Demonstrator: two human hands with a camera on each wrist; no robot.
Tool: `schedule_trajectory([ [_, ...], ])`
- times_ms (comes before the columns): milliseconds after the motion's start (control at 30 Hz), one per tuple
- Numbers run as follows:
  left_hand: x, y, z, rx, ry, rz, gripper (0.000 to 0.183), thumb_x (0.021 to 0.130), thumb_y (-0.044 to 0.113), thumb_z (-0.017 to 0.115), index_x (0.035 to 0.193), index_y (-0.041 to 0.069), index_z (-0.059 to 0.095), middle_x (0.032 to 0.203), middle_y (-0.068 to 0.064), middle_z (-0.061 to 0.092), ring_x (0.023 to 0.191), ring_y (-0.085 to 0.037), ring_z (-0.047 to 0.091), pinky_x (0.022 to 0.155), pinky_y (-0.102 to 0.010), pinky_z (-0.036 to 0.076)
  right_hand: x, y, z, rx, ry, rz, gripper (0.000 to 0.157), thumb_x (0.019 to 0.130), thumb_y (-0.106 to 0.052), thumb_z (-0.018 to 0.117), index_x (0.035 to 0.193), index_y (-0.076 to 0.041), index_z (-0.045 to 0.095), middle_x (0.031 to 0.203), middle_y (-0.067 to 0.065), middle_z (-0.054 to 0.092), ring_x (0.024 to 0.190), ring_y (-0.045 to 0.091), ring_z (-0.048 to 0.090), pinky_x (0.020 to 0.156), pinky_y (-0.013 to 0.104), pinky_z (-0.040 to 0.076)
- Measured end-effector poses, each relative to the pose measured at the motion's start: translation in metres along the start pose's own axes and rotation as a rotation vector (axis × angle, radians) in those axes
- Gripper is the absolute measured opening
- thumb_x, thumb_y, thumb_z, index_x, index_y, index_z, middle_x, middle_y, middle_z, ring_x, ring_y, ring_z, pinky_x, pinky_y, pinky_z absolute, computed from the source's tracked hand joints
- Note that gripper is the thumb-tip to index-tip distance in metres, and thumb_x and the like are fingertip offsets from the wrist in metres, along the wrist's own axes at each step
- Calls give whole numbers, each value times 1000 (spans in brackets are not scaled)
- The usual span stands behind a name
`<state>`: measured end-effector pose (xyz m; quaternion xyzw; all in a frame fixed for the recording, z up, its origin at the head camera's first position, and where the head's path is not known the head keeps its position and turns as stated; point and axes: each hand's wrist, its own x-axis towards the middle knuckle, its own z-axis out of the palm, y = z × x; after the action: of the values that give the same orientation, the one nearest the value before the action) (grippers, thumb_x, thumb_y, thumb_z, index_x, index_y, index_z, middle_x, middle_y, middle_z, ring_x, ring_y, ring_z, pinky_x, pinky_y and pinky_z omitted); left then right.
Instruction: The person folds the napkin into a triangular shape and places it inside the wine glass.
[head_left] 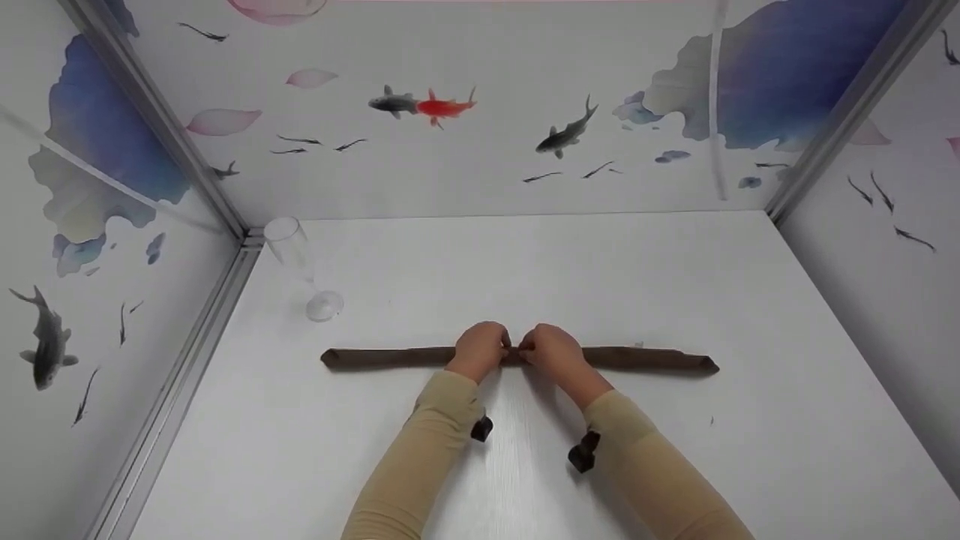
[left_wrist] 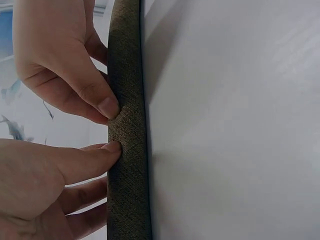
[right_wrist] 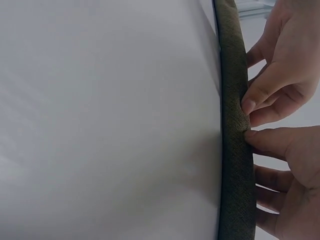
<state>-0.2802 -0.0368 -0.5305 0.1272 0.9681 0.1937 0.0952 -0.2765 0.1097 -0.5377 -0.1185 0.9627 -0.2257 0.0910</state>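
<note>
A brown woven cloth (head_left: 382,359), rolled into a long narrow strip, lies crosswise on the white table. My left hand (head_left: 482,349) pinches it near the middle, thumb on the near side and fingers behind. Just beside it, my right hand (head_left: 555,352) pinches the same roll in a like way. In the left wrist view the thumb tips of the left hand (left_wrist: 45,175) and right hand (left_wrist: 65,60) press the cloth a small gap apart. The right wrist view also shows both thumbs against the rolled cloth (right_wrist: 235,150); the fingertips behind it are partly hidden.
A clear stemmed glass (head_left: 292,251) stands at the back left of the table (head_left: 525,277). Printed panels with fish and petals (head_left: 450,165) wall the left, back and right sides. Small black devices (head_left: 582,453) sit at both wrists.
</note>
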Motion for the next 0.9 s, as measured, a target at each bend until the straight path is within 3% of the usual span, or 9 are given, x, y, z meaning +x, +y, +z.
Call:
schedule_trajectory([
  [167,-1,1,1,5,1,-2,11,90,10,71,100,10,74,101,-3,69,99,-21,63,85,-33,50,-5,-5,-1,-51,22,-25,9,89,-10,70,91,-6,78,86,4,71,84,22,65,77,38,53],
  [567,-4,0,5,-17,21,-8,10,88,11,73,98,11,74,94,-3,68,92,-20,63,79,-34,51,-5,-7,2,-70,-13,-7,5,86,-4,68,82,-8,69,75,1,62,70,18,54,69,37,49],
  [900,-10,2,6,56,108,46,7,85,11,75,91,12,71,88,-1,70,86,-21,65,72,-37,53,-8,-10,4,-105,38,-56,8,86,-7,71,79,-8,66,72,2,60,70,19,55,68,37,49],
])
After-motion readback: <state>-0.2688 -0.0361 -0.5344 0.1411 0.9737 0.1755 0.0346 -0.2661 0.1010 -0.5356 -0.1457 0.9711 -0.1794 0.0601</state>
